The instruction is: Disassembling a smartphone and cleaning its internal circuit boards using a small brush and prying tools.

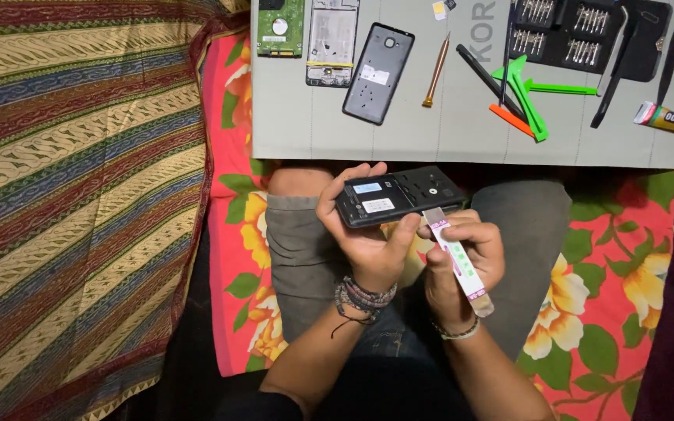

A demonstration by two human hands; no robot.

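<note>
The left hand [368, 234] is closed around a black phone [399, 196] with its back cover off, fingers wrapped over the far edge and thumb pressed on the near edge. The phone's long axis runs left to right, tilted slightly up toward the right, and it sits above the person's lap, just near of the mat's edge. The right hand [462, 257] is pinched shut on a thin flat pry strip [459, 261], white with pink markings. The strip's long axis runs from the near right up to the far left, and its tip meets the phone's near edge just right of the left thumb. So the right hand lies directly near of the phone, and the two hands almost touch.

Farther out, a grey mat [462, 125] holds a phone frame [332, 39], a grey back cover [378, 74], a green circuit board [280, 27], a screwdriver [436, 70], green and orange picks [528, 97], a bit set [563, 31] and a glue tube [672, 119]. Floral cloth [610, 288] lies beneath.
</note>
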